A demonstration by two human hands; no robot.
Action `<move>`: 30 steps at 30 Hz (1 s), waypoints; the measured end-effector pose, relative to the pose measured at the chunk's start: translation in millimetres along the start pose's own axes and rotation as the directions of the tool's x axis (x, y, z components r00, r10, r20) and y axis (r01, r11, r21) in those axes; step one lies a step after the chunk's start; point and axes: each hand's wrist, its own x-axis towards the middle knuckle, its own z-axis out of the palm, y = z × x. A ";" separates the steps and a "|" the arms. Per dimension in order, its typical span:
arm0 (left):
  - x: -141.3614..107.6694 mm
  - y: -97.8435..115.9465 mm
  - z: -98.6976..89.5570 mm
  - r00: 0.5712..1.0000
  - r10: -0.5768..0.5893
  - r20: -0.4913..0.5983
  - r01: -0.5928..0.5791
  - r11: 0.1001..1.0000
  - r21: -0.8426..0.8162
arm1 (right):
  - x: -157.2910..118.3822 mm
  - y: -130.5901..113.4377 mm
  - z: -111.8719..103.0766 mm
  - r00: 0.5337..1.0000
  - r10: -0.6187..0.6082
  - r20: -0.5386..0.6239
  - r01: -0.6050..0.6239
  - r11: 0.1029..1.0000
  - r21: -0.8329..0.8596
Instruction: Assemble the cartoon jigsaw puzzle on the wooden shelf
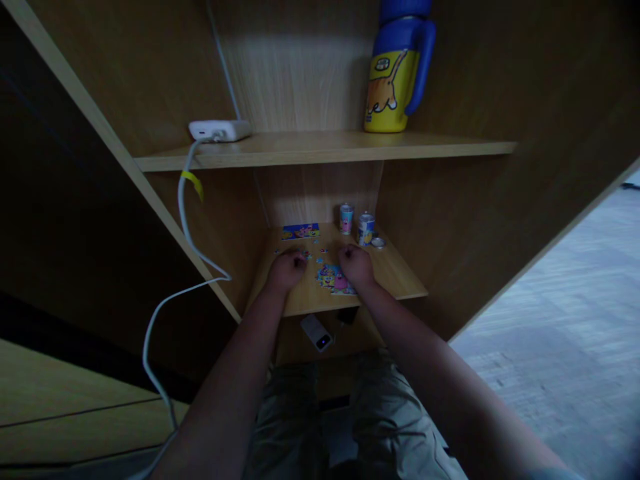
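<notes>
On a low wooden shelf lies a partly joined jigsaw puzzle (330,278) with yellow and pink cartoon figures. My right hand (357,265) is curled closed over its right upper edge; whatever its fingers hold is hidden. To the left, my left hand (287,269) is also closed, its fingertips by a few loose puzzle pieces (309,255). More small pieces, such as a blue puzzle piece (319,261), lie between the hands. Behind them rests a colourful picture card (301,231).
Two small printed cans (346,219) (366,230) and a round lid (379,243) stand at the back right. The upper shelf (310,155) holds a white charger (220,130) and a blue-yellow bottle (393,73). A white cable (183,213) hangs left. A phone-like device (317,332) lies below.
</notes>
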 end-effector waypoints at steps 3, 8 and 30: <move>-0.9 0.7 -1.8 1.000 0.002 -0.003 -0.002 1.000 -0.004 | 0.0 -1.6 0.0 1.000 0.015 0.008 -0.015 1.000 -0.008; -0.8 1.9 -3.8 1.000 -0.002 0.015 0.002 1.000 -0.005 | 0.3 -1.6 0.4 0.999 0.034 0.026 -0.034 0.999 -0.027; -1.7 5.6 -5.4 1.000 -0.013 0.021 0.013 1.000 0.006 | 22.9 24.6 -1.2 0.957 0.127 0.260 -0.213 0.917 0.337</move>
